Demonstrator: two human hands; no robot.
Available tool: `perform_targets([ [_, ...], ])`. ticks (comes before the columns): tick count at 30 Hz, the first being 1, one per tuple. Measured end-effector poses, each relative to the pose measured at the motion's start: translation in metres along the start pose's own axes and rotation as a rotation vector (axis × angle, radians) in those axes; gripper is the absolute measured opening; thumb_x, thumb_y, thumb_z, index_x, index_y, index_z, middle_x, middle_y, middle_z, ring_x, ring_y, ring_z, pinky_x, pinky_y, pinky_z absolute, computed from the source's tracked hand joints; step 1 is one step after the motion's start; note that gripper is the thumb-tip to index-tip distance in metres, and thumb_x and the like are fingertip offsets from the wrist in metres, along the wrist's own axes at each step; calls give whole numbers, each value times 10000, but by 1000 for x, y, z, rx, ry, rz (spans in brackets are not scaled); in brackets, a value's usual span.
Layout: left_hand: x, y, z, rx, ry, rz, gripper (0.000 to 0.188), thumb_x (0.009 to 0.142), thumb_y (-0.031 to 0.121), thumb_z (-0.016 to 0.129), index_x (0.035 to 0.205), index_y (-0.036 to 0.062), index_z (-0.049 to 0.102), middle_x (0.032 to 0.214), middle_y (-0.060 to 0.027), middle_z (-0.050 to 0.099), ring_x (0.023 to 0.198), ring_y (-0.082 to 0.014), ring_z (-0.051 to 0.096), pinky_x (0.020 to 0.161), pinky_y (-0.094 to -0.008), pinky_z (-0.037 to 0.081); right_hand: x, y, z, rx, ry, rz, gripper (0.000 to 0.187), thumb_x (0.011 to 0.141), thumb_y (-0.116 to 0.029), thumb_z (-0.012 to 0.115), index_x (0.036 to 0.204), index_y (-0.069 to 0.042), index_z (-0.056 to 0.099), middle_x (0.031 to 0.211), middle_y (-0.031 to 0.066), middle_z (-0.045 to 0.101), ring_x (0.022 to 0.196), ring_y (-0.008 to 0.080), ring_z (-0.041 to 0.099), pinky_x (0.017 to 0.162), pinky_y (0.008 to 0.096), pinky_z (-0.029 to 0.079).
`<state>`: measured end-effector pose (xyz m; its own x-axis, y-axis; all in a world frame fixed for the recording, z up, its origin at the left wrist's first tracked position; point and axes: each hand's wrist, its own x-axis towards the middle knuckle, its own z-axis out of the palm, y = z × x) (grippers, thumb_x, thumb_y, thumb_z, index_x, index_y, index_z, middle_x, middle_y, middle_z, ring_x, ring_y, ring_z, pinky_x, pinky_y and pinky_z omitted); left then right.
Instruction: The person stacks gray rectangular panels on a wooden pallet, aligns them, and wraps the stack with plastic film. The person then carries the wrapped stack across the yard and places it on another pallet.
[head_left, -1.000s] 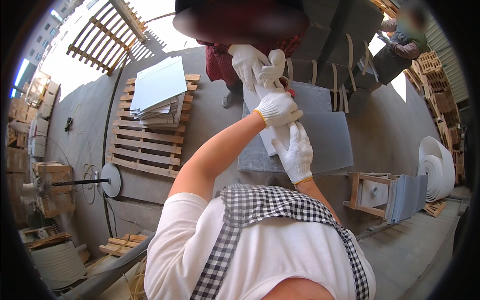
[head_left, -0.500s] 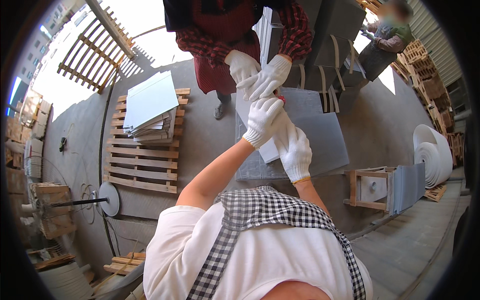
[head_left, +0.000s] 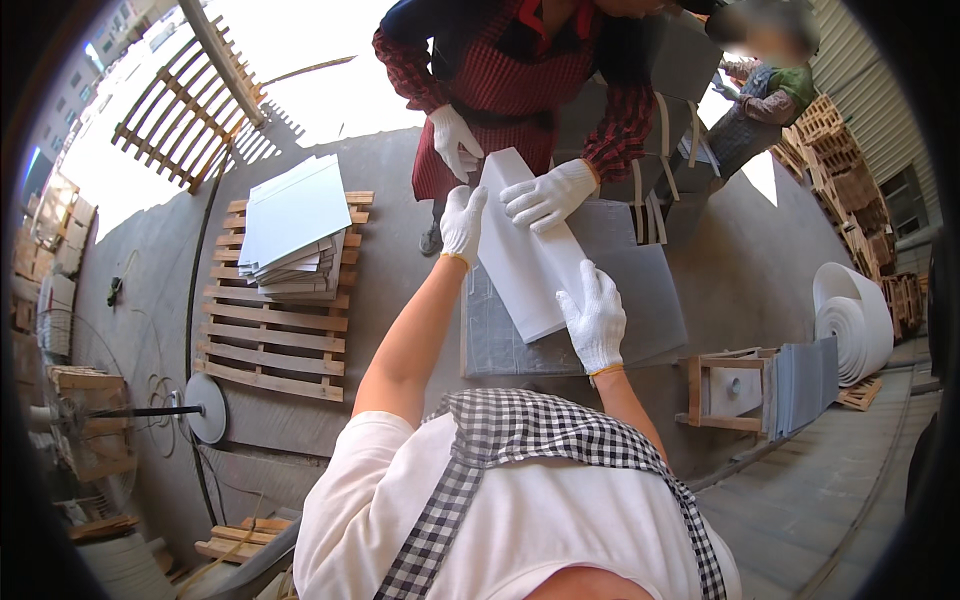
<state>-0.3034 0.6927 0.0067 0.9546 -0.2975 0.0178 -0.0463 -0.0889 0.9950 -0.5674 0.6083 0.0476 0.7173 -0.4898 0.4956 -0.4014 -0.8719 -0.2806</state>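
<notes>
A long white block-shaped package [head_left: 524, 262] lies slantwise on a grey, plastic-covered surface [head_left: 510, 355] in front of me. My left hand [head_left: 463, 224], in a white knit glove, is at the package's left edge with fingers stretched out. At its near right corner is my gloved right hand [head_left: 596, 320], thumb touching the package and fingers extended, apart from the thumb. Across from me stands a co-worker in a red apron; one of that person's gloved hands [head_left: 545, 198] presses flat on the package. The other gloved hand [head_left: 456, 142] is just off its far left end.
Left of me, a wooden pallet [head_left: 270, 372] carries a stack of pale sheets [head_left: 295, 215]. To the right are a wooden frame [head_left: 728, 390] with grey panels [head_left: 808, 385] and a white foam roll [head_left: 850, 325]. Another person [head_left: 765, 105] works at the far right.
My hands were together over the package, close to the co-worker's; now they have spread to its two sides. The co-worker's hands have also parted, leaving more of the package visible.
</notes>
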Motion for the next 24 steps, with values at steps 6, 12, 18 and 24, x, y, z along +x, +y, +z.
perform_targets([
  [6, 33, 14, 5, -86, -166, -32, 617, 884, 424, 655, 1310, -11, 557, 1181, -150, 647, 1084, -232, 612, 942, -346, 462, -6, -12, 4, -10, -1, -22, 685, 848, -401, 735, 1414, -99, 492, 1243, 153, 569, 1029, 346, 618, 819, 439, 555],
  [12, 62, 12, 23, -305, -429, -121, 487, 893, 307, 665, 1283, 32, 567, 1123, -64, 642, 1005, -170, 596, 893, -319, 473, -3, -6, -3, -3, -31, 48, 682, 837, -399, 742, 1399, -106, 489, 1241, 146, 571, 1031, 347, 618, 821, 440, 560],
  [18, 69, 13, 22, -246, -404, -153, 369, 867, 308, 655, 1137, 58, 628, 1013, -35, 634, 915, -151, 556, 839, -306, 441, -2, -5, -8, 46, -12, 63, 681, 820, -396, 753, 1389, -120, 500, 1246, 124, 572, 1026, 335, 619, 838, 431, 552],
  [24, 62, 25, 24, -242, -448, -135, 363, 859, 298, 652, 1110, 38, 616, 1008, -60, 618, 961, -181, 579, 850, -344, 473, -5, -7, -12, 81, -3, 92, 663, 818, -375, 752, 1378, -129, 497, 1242, 124, 570, 1022, 334, 615, 855, 431, 540],
])
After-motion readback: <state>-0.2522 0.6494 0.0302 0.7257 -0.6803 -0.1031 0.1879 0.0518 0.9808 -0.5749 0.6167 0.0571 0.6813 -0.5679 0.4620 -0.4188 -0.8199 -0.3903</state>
